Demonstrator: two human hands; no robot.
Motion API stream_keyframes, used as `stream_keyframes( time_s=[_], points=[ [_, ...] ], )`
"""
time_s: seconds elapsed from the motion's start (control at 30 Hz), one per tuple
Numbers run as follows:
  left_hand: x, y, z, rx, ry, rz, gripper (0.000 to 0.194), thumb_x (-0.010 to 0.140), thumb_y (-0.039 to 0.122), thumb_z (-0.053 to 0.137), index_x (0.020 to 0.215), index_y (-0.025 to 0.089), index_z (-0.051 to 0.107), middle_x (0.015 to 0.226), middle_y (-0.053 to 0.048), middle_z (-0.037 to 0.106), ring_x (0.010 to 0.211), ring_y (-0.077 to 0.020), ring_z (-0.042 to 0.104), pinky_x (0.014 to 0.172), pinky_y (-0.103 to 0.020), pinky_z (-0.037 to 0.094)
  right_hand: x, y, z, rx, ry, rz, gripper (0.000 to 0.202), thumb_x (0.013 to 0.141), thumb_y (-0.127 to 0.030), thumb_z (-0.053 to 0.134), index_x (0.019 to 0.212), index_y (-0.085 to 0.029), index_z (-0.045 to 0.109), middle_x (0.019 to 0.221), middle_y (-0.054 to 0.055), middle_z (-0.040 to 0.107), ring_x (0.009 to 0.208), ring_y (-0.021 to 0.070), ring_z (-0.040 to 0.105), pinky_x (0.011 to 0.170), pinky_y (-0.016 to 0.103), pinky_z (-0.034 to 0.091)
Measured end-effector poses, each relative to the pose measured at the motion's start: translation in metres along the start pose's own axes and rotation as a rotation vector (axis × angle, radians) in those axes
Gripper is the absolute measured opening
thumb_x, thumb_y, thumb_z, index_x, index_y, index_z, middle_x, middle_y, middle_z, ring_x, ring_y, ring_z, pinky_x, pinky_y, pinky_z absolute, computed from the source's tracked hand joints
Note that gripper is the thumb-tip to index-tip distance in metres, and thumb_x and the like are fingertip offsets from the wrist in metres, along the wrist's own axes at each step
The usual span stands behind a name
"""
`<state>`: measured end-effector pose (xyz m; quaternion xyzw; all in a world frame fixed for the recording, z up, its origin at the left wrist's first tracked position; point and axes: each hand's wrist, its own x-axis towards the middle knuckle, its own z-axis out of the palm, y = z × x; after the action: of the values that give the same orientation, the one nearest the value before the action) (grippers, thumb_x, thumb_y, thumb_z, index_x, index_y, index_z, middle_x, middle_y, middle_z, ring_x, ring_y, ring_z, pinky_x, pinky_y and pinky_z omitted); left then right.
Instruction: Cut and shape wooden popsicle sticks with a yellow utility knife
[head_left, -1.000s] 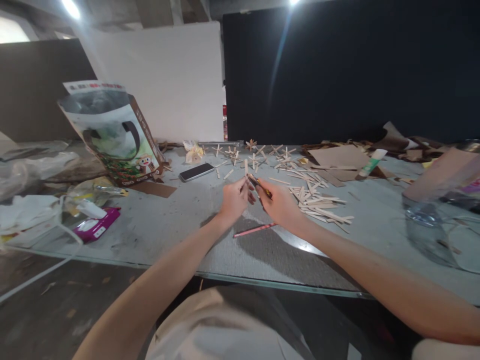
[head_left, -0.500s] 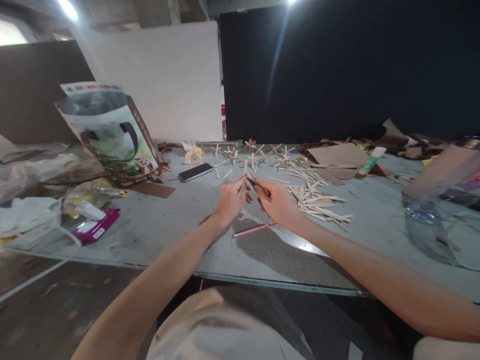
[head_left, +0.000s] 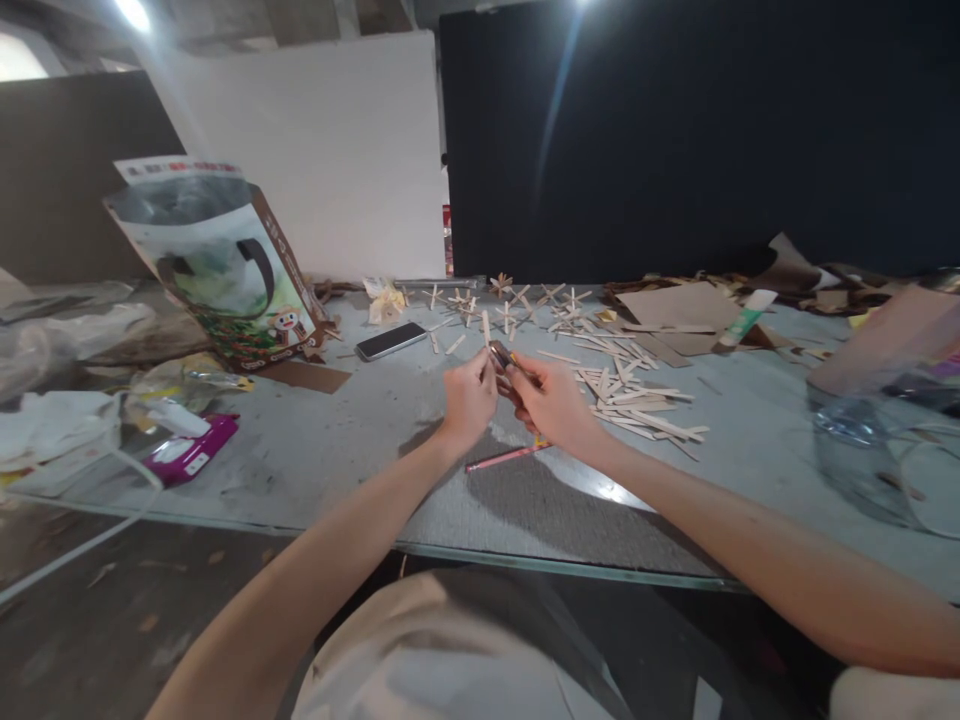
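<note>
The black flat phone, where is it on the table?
In the head view, the black flat phone lies left of the left hand, beside the printed cardboard box.

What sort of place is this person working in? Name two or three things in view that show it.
Probably a craft or hobby workbench. Loose wooden sticks and small stick stars litter the table, with cardboard scraps and a glue tube nearby.

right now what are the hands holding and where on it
The left hand pinches a thin wooden stick by its lower end. The right hand grips a small dark tool by its rear part.
</note>
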<state>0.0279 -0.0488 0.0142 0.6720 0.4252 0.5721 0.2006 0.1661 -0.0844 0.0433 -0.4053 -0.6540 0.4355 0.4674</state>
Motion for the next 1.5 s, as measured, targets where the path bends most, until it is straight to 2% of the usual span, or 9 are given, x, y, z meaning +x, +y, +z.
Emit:
stream_keyframes(
  time_s=[0.17, 0.33, 0.47, 0.6, 0.77, 0.93, 1.23, 1.37, 1.5],
  points=[
    [0.001, -0.004, 0.000, 0.041, 0.019, 0.063, 0.034, 0.105, 0.037, 0.048, 0.076, 0.022, 0.056, 0.061, 0.000, 0.066, 0.053, -0.0134, 0.064, 0.054, -0.022, 0.047, 0.001, 0.001, 0.002, 0.115, 0.015, 0.024, 0.039, 0.090, -0.058, 0.068, 0.079, -0.024, 0.052, 0.055, -0.008, 0.043, 0.036, 0.0080, 0.039, 0.029, 0.020, 0.028],
    [0.004, 0.001, 0.002, 0.091, 0.041, 0.023, 0.033, 0.104, 0.027, 0.048, 0.073, 0.021, 0.057, 0.060, 0.001, 0.066, 0.054, -0.0128, 0.065, 0.056, -0.021, 0.047, 0.000, -0.001, 0.005, 0.185, 0.060, 0.017, 0.038, 0.088, -0.055, 0.072, 0.079, -0.023, 0.054, 0.053, -0.009, 0.042, 0.035, 0.0073, 0.039, 0.029, 0.019, 0.029],
    [0.007, 0.002, 0.002, 0.074, 0.050, -0.013, 0.036, 0.105, 0.037, 0.052, 0.075, 0.020, 0.061, 0.061, 0.000, 0.067, 0.055, -0.0130, 0.067, 0.056, -0.020, 0.048, 0.000, -0.001, 0.004, 0.339, 0.041, 0.031, 0.041, 0.081, -0.058, 0.079, 0.083, -0.022, 0.057, 0.058, -0.008, 0.049, 0.038, 0.0068, 0.041, 0.030, 0.018, 0.028],
    [0.013, -0.009, 0.001, -0.101, 0.057, -0.155, 0.040, 0.103, 0.050, 0.055, 0.084, 0.017, 0.067, 0.070, -0.002, 0.071, 0.048, -0.0130, 0.067, 0.049, -0.022, 0.051, 0.000, 0.002, 0.003, 0.458, 0.039, 0.081, 0.046, 0.074, -0.059, 0.083, 0.084, -0.023, 0.057, 0.060, -0.006, 0.056, 0.040, 0.0066, 0.041, 0.031, 0.018, 0.027],
    [0.017, -0.018, -0.001, -0.266, 0.010, -0.308, 0.031, 0.102, 0.044, 0.061, 0.096, 0.014, 0.066, 0.075, -0.003, 0.072, 0.045, -0.0111, 0.065, 0.047, -0.022, 0.053, 0.001, 0.006, 0.000, 0.352, 0.053, -0.027, 0.045, 0.078, -0.063, 0.079, 0.080, -0.023, 0.059, 0.060, -0.005, 0.060, 0.037, 0.0073, 0.042, 0.031, 0.020, 0.030],
    [0.018, -0.017, -0.009, -0.311, -0.005, -0.341, 0.022, 0.098, 0.034, 0.068, 0.109, 0.017, 0.058, 0.068, 0.002, 0.070, 0.043, -0.0114, 0.065, 0.046, -0.020, 0.051, 0.004, 0.010, -0.005, 0.251, 0.108, -0.056, 0.045, 0.082, -0.065, 0.074, 0.084, -0.023, 0.060, 0.060, -0.006, 0.058, 0.037, 0.0084, 0.044, 0.030, 0.021, 0.032],
    [0.060, -0.034, -0.032, -0.369, -0.170, -0.497, 0.034, 0.093, 0.037, 0.076, 0.091, 0.022, 0.046, 0.061, 0.003, 0.069, 0.042, -0.0119, 0.064, 0.047, -0.020, 0.050, 0.049, 0.032, -0.022, -0.022, 0.078, -0.097, 0.042, 0.095, -0.066, 0.057, 0.092, -0.025, 0.054, 0.061, -0.006, 0.056, 0.039, 0.0105, 0.045, 0.036, 0.024, 0.032],
    [0.063, -0.045, -0.035, -0.405, -0.170, -0.521, 0.037, 0.091, 0.040, 0.077, 0.091, 0.022, 0.045, 0.063, 0.002, 0.071, 0.043, -0.0136, 0.066, 0.048, -0.023, 0.052, 0.073, 0.053, -0.022, -0.065, 0.089, -0.093, 0.043, 0.098, -0.064, 0.055, 0.116, -0.026, 0.046, 0.055, -0.011, 0.046, 0.041, 0.0132, 0.040, 0.040, 0.024, 0.028],
    [0.063, -0.053, -0.034, -0.435, -0.159, -0.547, 0.040, 0.088, 0.043, 0.079, 0.090, 0.022, 0.046, 0.067, 0.000, 0.072, 0.045, -0.0147, 0.067, 0.049, -0.025, 0.054, 0.082, 0.066, -0.014, -0.049, 0.033, -0.084, 0.044, 0.099, -0.061, 0.052, 0.122, -0.027, 0.039, 0.064, -0.010, 0.050, 0.044, 0.0130, 0.043, 0.041, 0.023, 0.032]
  ],
)
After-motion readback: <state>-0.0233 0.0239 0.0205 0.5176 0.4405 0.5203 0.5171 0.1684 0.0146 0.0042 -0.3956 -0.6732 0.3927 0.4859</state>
